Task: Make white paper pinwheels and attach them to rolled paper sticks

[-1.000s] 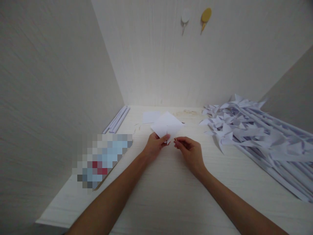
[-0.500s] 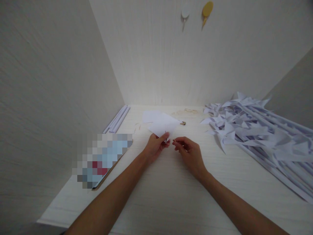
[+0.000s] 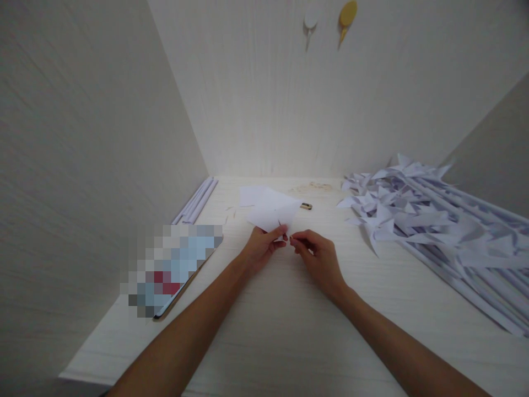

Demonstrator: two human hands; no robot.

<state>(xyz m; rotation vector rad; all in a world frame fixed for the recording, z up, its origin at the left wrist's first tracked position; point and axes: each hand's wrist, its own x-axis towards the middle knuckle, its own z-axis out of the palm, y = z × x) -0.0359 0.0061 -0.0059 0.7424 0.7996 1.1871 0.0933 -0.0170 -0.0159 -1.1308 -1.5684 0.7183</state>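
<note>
On the bench [image 3: 268,331], paper rolls [image 3: 197,202] and a blurred object [image 3: 182,270] lie left of the hands [image 3: 262,248] [image 3: 318,259], heaped pinwheels [image 3: 397,223] right; beyond the hands, a loose sheet [image 3: 248,194] lies behind the held sheet [image 3: 273,208]

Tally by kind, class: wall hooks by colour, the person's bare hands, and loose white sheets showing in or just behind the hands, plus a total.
White hook: 1
Yellow hook: 1
Bare hands: 2 (left hand, right hand)
Loose sheets showing: 2 (held sheet, flat sheet)
Total: 6

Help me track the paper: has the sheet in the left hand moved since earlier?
Yes: the sheet in the left hand has shifted left, uncovering more of the small tan-and-black object on the table.
</note>
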